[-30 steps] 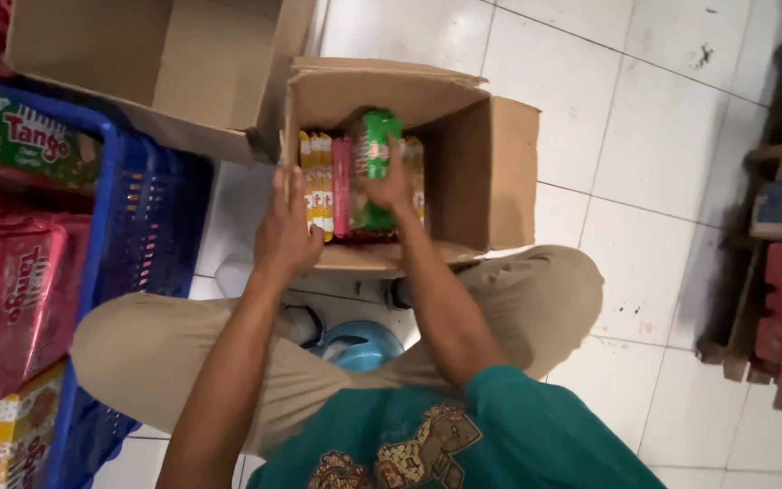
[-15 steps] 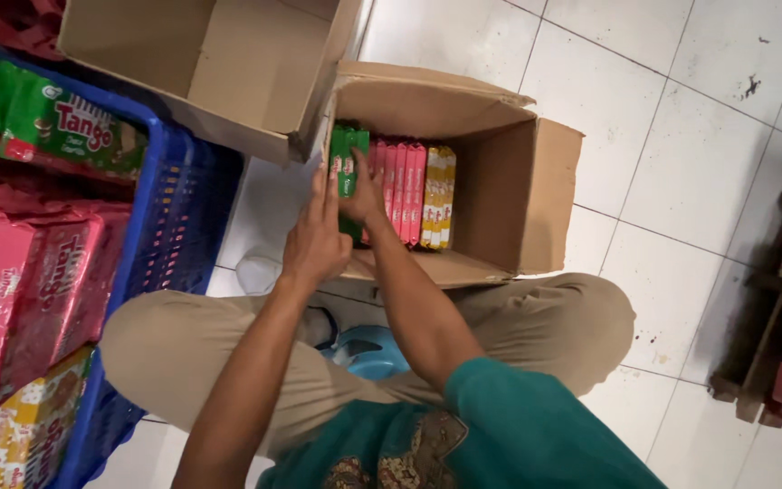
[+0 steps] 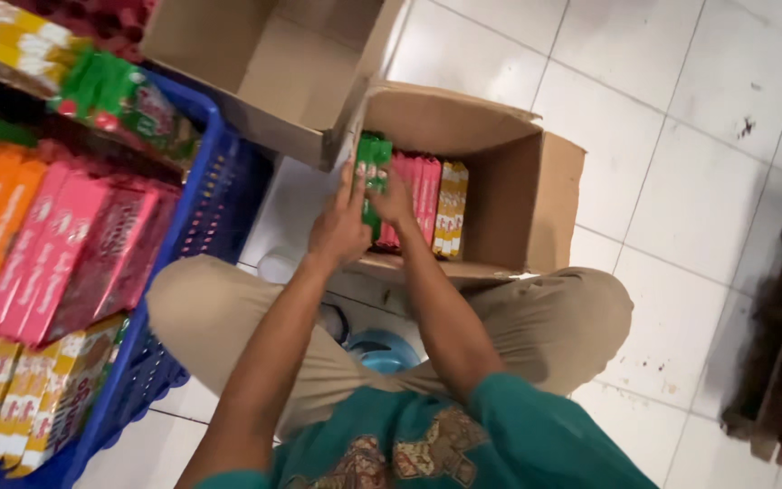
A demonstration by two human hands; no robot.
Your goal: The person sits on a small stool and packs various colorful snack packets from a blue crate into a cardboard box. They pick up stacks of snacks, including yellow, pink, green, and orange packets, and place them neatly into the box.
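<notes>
Green wafer packs (image 3: 373, 167) stand upright at the left end of the cardboard box (image 3: 536, 195) on the tiled floor (image 3: 681, 181), right beside the pink packs (image 3: 418, 190) and yellow packs (image 3: 451, 208). Both hands are close together on them, left hand (image 3: 340, 231) flat against the outer side, right hand (image 3: 393, 201) gripping the near edge. Blue crate (image 3: 219, 181) of more packs sits off to the left.

Open brown cardboard box (image 3: 536, 195) on floor, packets upright inside: green packets (image 3: 374, 167) left, pink packets (image 3: 420, 190) middle, yellow packets (image 3: 451, 210) right. Blue plastic crate (image 3: 214, 195) stands left.
</notes>
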